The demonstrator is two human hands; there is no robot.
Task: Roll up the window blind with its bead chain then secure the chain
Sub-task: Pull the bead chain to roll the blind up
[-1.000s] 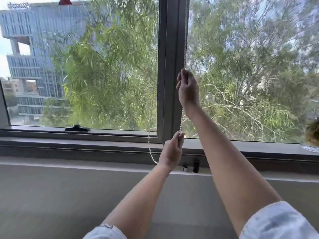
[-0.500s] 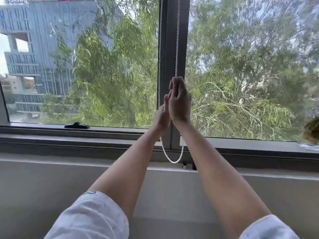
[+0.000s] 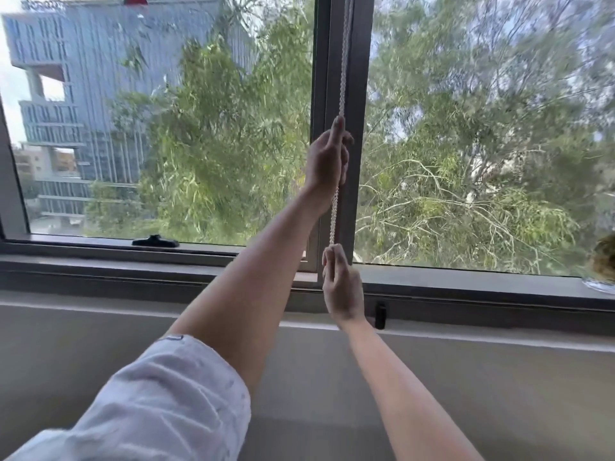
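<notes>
A white bead chain hangs down in front of the grey window mullion, its two strands close together. My left hand grips the chain high up, at mid-window height. My right hand pinches the chain lower down, just above the sill, and the chain runs taut between the two hands. The blind itself is out of view above the frame. A small black chain clip sits on the wall under the sill, just right of my right hand.
A grey window sill runs across the view, with a black window handle at the left pane's bottom. A glass object stands at the far right of the sill. Below is a plain wall.
My hands were together at mid height half a second ago. Now my right hand has pulled down to the sill and my left hand has risen slightly along the chain.
</notes>
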